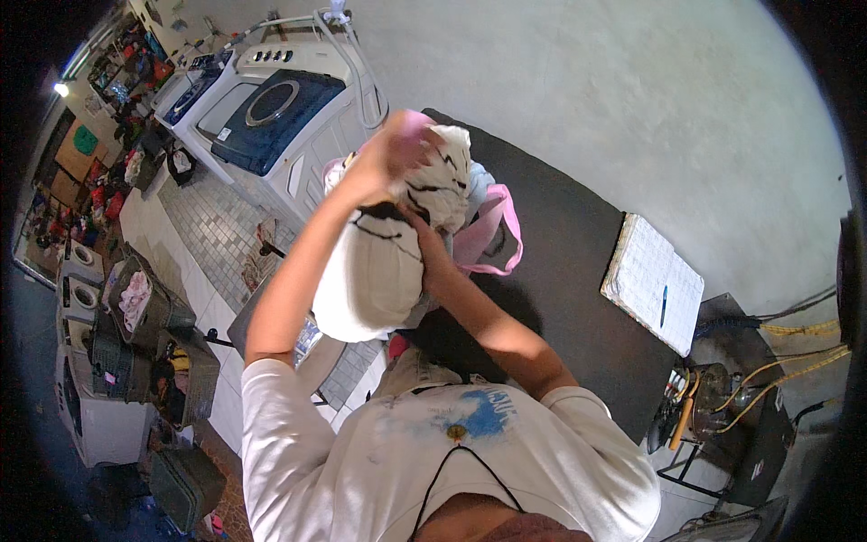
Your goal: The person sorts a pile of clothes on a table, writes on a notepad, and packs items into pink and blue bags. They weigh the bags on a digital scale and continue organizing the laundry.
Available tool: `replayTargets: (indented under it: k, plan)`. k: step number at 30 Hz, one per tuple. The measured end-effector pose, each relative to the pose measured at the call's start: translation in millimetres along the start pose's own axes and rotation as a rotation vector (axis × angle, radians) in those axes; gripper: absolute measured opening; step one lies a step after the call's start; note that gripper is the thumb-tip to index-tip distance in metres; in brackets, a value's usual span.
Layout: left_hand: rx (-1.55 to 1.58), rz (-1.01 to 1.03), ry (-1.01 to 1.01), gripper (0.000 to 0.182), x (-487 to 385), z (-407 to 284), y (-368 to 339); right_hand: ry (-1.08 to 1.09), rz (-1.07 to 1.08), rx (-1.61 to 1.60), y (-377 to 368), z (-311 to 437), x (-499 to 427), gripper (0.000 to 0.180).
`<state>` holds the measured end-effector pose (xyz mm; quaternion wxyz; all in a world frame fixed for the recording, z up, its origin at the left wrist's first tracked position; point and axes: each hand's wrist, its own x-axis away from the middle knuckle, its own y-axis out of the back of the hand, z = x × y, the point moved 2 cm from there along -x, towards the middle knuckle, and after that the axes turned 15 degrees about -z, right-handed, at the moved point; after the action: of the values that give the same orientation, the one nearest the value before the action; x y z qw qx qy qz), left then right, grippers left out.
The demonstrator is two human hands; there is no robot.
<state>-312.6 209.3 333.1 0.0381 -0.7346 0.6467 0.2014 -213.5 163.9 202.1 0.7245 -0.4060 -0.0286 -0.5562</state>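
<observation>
A bulky white cloth bundle with black line markings [369,278] is before my chest, at the near left end of a dark-topped table [555,223]. My right hand [428,237] grips it at the middle fold, fingers partly hidden in the cloth. My left hand [399,152] is over the bundle's upper part, blurred by motion, so its grip is unclear. Something pink shows by its fingers. Beside the bundle, a pink strap [504,230] loops out onto the table, next to some pale blue cloth [479,181].
An open notebook [653,284] with a pen [664,305] lies at the table's right end. Twin-tub washing machines [271,108] stand ahead left. Baskets of laundry [145,298] are at left. At right, a low stand holds cables and a jar of tools [704,400].
</observation>
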Motion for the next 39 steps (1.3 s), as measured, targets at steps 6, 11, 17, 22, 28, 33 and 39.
replayTargets:
  k: [6,11,17,22,28,33,39]
  plan:
    - [-0.701,0.065,-0.217,0.042,5,62,-2,0.307,0.120,0.618,76,59,-5,0.044]
    - [-0.647,0.124,-0.202,0.039,-1,52,-14,1.193,-0.965,1.144,196,75,-66,0.053]
    - [-0.699,0.096,-0.323,0.040,3,65,-8,0.303,-0.124,0.538,190,76,11,0.019]
    - [-0.676,-0.043,-0.337,0.036,11,57,-13,0.774,-0.071,0.697,83,156,157,0.011]
    - [-1.023,-0.388,-0.830,0.024,13,-36,-12,1.123,0.199,0.872,3,153,96,0.022]
    - [-0.861,-0.390,-1.282,0.018,6,-56,17,0.959,0.447,0.861,-37,146,44,0.014]
    - [-0.204,0.171,-0.676,0.037,21,-11,32,1.056,0.421,0.917,-35,151,64,0.013]
